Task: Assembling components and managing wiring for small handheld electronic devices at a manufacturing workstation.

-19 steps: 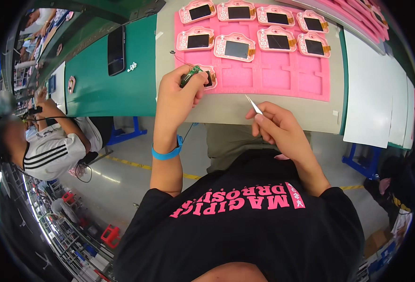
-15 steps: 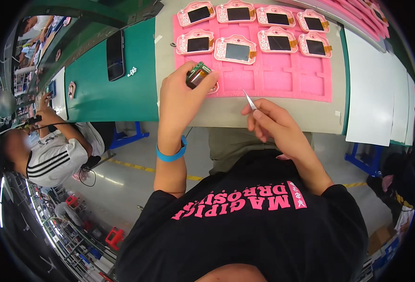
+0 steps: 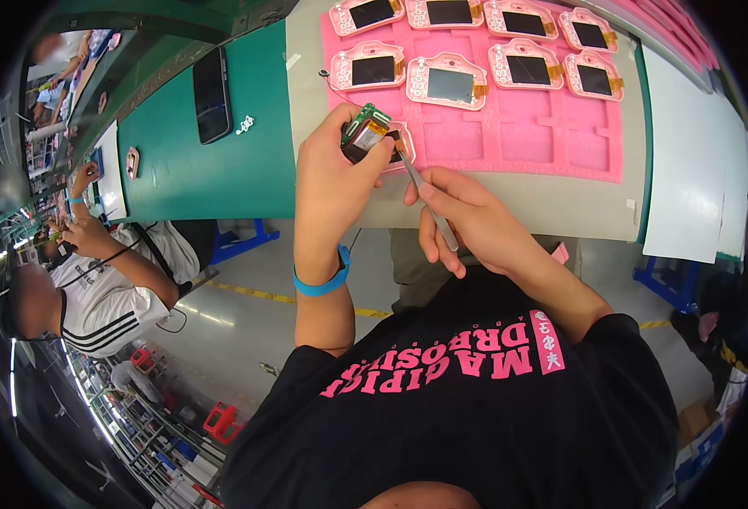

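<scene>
Pink tray (image 3: 522,146) on tabletop (image 3: 565,204). Over tray's near-left corner: left hand (image 3: 338,182), fingers clamped on green circuit board (image 3: 376,115) with battery. Under it, in that corner, pink housing (image 3: 405,130), partly hidden. Right hand (image 3: 471,212) just off tray's near edge, fingers clamped on tweezers (image 3: 413,170); tips at housing, contact can't be told. Phone (image 3: 212,95) left of tray.

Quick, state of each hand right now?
Left hand: closed, holding a green circuit board.
Right hand: closed around metal tweezers.
</scene>
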### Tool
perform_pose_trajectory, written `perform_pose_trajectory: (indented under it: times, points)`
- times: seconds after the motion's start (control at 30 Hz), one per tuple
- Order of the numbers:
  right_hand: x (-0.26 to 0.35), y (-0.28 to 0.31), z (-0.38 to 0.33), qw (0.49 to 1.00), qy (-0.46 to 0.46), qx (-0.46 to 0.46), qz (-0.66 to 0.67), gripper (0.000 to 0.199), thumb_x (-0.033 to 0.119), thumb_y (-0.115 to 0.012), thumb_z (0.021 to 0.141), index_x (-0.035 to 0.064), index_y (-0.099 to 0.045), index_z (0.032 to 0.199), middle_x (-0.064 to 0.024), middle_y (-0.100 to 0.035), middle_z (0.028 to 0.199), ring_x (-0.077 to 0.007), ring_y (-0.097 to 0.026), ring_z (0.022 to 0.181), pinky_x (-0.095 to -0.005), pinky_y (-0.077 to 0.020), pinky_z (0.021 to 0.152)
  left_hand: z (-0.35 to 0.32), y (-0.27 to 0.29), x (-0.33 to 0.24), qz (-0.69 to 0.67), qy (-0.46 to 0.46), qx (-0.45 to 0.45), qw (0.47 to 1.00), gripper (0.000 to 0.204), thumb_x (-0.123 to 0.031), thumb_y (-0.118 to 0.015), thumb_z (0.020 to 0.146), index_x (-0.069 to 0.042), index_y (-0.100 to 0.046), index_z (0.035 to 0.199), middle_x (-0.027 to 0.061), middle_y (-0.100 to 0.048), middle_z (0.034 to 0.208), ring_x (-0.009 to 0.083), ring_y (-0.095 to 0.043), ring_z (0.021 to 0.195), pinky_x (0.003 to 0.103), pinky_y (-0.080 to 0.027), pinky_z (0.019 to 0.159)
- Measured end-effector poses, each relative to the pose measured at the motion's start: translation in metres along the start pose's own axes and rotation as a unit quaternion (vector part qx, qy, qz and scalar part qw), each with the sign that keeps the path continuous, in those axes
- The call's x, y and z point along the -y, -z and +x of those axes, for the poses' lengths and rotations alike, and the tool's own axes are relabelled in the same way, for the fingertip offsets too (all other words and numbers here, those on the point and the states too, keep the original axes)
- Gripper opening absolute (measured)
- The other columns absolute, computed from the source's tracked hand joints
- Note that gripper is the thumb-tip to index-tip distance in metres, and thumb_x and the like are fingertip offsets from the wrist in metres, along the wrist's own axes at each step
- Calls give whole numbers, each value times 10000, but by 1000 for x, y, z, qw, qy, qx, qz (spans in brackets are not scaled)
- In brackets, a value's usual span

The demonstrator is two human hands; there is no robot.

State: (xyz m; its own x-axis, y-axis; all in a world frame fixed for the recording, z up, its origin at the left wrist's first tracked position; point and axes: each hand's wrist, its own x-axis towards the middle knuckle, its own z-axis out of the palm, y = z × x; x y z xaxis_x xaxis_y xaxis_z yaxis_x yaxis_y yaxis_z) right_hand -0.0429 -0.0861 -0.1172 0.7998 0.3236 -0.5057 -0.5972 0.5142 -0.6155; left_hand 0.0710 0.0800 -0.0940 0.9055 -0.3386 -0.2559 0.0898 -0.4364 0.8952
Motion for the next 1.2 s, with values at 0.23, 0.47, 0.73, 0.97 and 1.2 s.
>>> perform_pose_trajectory:
  times: [0.23,0.47,0.73,0.97,1.2]
  points:
    - [-4,-1,3,1000,13,-4,-21,237,235,-428,1163,48,-574,1167,-111,-641,634,-115,-418,365,-252,-310,348,-2,1,2,-11,-3,-2,1000,228,-30,-750,889,14,-668,1097,96,-733,879,127,-611,644,253,-537,548]
    - [-7,0,2,997,50,-34,-38,208,184,-464,1143,50,-620,1116,-61,-627,646,-83,-414,396,-231,-299,371,-14,19,5,-52,36,24,998,200,-78,-732,945,-1,-690,1125,77,-719,852,113,-606,657,235,-512,551]
    - [-12,-7,-5,974,125,-90,-167,195,121,-509,1110,46,-690,1111,-13,-593,656,-67,-434,480,-222,-327,455,-29,24,13,-153,56,91,982,185,-87,-682,1006,-5,-706,1170,63,-714,841,95,-585,665,216,-479,560]
    - [-23,0,-1,913,228,-144,-307,191,77,-553,1074,33,-734,1117,7,-557,652,-82,-457,563,-245,-349,542,-28,22,12,-142,56,98,983,194,-79,-671,1025,3,-692,1199,78,-721,849,99,-580,657,220,-459,542]
    - [-21,3,-3,873,279,-142,-374,187,52,-568,1057,22,-740,1123,18,-545,646,-90,-473,592,-251,-359,574,-28,19,10,-134,63,84,985,184,-84,-677,1015,-4,-701,1179,67,-714,820,92,-571,644,209,-444,533]
